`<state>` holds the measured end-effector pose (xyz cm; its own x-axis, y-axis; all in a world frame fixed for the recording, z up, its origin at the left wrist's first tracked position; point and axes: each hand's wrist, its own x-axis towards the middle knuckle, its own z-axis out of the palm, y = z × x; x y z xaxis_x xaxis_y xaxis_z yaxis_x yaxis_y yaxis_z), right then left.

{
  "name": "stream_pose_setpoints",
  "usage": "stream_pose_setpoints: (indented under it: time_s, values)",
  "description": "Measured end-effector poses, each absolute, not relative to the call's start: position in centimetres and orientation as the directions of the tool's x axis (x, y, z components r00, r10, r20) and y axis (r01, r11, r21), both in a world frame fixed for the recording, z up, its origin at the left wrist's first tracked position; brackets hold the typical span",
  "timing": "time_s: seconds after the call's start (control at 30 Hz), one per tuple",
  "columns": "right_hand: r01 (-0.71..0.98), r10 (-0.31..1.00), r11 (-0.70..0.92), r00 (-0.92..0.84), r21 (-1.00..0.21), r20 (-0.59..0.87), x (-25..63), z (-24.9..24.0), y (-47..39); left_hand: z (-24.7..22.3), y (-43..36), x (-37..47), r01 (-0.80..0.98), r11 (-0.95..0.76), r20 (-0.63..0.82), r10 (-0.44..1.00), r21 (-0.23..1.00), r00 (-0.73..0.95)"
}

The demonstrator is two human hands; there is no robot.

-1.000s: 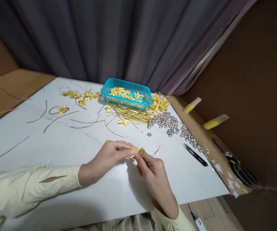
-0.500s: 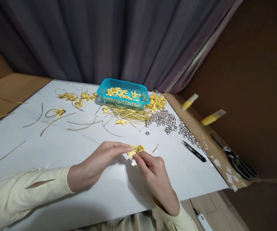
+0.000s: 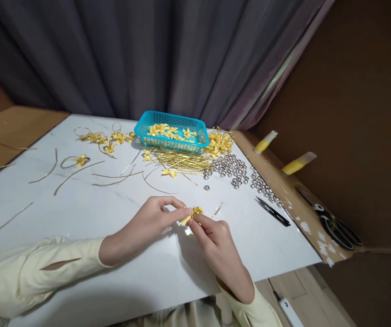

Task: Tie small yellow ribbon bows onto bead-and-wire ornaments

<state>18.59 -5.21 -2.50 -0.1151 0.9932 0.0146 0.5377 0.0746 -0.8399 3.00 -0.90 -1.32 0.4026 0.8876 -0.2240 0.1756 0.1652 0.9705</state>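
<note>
Between my two hands is a yellow ribbon bow [image 3: 198,210], held low over the white tabletop. My left hand [image 3: 153,218] pinches its left side with thumb and forefinger, covering part of the loops. From the right, my right hand [image 3: 217,238] grips the bow's lower middle between thumb and bent fingers. A short gold wire end [image 3: 217,210] shows just beyond the right fingers; whether it joins the bow I cannot tell. Ahead of the hands lie a single yellow bow [image 3: 169,173] and a lone silver heart-shaped bead [image 3: 206,188].
A blue basket [image 3: 171,143] of yellow bows stands at the back, with gold wires [image 3: 182,161] before it. Silver beads [image 3: 231,167], thread snips [image 3: 273,211] and large scissors [image 3: 334,222] lie to the right. Finished-looking bows with wire loops [image 3: 80,160] and loose wires [image 3: 79,175] are left.
My left thumb has moved over the bow's left loop and the forefinger has bent into an arch. My right hand keeps its grip. The view has shifted slightly.
</note>
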Motion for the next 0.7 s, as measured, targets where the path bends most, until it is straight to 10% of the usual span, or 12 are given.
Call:
stream_pose_setpoints:
  time_s: [0.7]
  values:
    - [0.620, 0.952, 0.215, 0.039, -0.755, 0.303, 19.7, -1.3, -5.9, -1.9, -0.1, 3.6, 0.297, -0.303, 0.173, 0.903, 0.905, 0.394]
